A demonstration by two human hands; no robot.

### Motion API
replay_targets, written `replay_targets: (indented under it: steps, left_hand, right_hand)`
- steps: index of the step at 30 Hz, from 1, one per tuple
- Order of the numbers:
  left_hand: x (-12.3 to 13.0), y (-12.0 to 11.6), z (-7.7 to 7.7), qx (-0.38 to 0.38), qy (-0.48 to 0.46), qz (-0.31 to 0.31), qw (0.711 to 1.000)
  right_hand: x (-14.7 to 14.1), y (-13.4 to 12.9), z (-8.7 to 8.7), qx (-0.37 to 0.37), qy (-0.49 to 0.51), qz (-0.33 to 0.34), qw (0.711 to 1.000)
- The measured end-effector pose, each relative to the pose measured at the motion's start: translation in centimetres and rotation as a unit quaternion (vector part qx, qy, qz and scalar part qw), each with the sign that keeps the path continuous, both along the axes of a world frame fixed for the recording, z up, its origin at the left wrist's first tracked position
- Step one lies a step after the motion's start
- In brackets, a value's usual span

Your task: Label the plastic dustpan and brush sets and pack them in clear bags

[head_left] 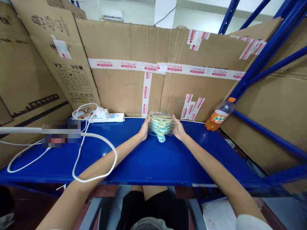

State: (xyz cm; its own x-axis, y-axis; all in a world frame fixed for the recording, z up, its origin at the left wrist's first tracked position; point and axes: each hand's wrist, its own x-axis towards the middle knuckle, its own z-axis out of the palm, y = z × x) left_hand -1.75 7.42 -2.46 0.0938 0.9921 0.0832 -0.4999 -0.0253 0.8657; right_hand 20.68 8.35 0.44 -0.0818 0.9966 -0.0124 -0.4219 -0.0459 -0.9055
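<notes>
Toward the back of the blue table, a clear plastic packet (pixel 155 124) of stacked pale green bands stands between my two hands. Light blue loops (pixel 161 137) hang down at its front, close to the tabletop. My left hand (pixel 144 128) grips the packet's left side. On the opposite side, the fingers of my right hand (pixel 178 128) close against its edge. Some fingertips are hidden behind the plastic. What exactly the bands are is too small to tell.
A blue table (pixel 153 159) lies under my arms, backed by cardboard walls (pixel 124 86). A white power strip (pixel 116 117) stands at the back left. White cables (pixel 115 156) loop near my left forearm. An orange-capped bottle (pixel 219 115) leans at the right beside a blue metal frame (pixel 249 70).
</notes>
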Motion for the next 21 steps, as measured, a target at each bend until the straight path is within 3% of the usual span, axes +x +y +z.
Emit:
replay_targets:
  steps: [4, 8, 16, 21]
  left_hand:
    - [-3.3, -0.9, 0.6, 0.015, 0.018, 0.039, 0.999]
    - [-4.9, -1.0, 0.7, 0.026, 0.04, 0.055, 0.997]
    - [-2.9, 0.6, -0.2, 0.009, 0.026, 0.041, 0.999]
    - [-2.2, 1.4, -0.2, 0.003, 0.011, 0.04, 0.999]
  right_hand:
    - [-4.7, 1.1, -0.7, 0.013, 0.036, -0.031, 0.999]
    - [-7.1, 2.1, -1.0, 0.016, 0.059, -0.046, 0.997]
    - [-5.7, 2.5, -0.9, 0.004, 0.027, -0.067, 0.997]
    - [-5.5, 2.5, 0.7, 0.009, -0.021, -0.063, 0.998]
